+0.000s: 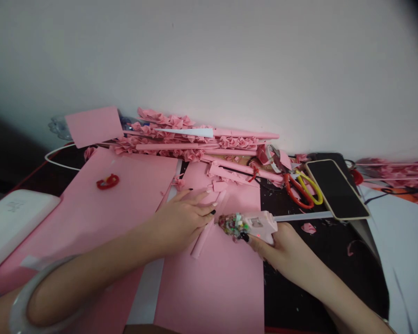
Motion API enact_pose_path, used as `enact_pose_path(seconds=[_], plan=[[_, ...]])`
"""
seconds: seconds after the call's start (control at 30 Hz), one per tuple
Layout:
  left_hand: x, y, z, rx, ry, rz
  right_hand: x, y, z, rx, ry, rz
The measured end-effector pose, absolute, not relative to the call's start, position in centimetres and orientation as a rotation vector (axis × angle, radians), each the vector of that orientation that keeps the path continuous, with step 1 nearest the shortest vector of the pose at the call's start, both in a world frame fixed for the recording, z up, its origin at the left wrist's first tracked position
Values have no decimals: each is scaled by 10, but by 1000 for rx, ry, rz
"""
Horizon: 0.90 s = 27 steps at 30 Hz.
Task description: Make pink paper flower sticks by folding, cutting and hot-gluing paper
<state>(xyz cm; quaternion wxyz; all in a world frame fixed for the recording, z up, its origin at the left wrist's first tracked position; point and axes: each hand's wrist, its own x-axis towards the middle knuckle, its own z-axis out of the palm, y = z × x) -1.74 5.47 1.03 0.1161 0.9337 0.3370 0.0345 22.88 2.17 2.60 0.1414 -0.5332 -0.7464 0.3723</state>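
In my right hand (277, 248) is a hot glue gun (261, 225), its front part crusted with colorful bits and a long translucent glue stick (303, 216) coming out of the back. The nozzle end points left, close to a slim pink paper tube (204, 241). My left hand (184, 218) lies over that tube with its fingers stretched out, touching the tube and the pink sheet (216, 287) beneath. The fingers cover the tube's middle. Small folded pink paper pieces (219, 185) lie just beyond the fingertips.
Several pink paper-flower stems (181, 146) are piled along the wall. Scissors (301, 190) and a phone (337, 188) lie at the right. On the left are a white power bank (17, 222), a red ring-shaped item (107, 181) and another large pink sheet (125, 204).
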Motion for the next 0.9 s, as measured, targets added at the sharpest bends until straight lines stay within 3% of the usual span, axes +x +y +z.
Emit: enact_pose_path(seconds=[0.9], plan=[[-18,55,6,2752,981,131,233,31,18,-1613,-2195,704]])
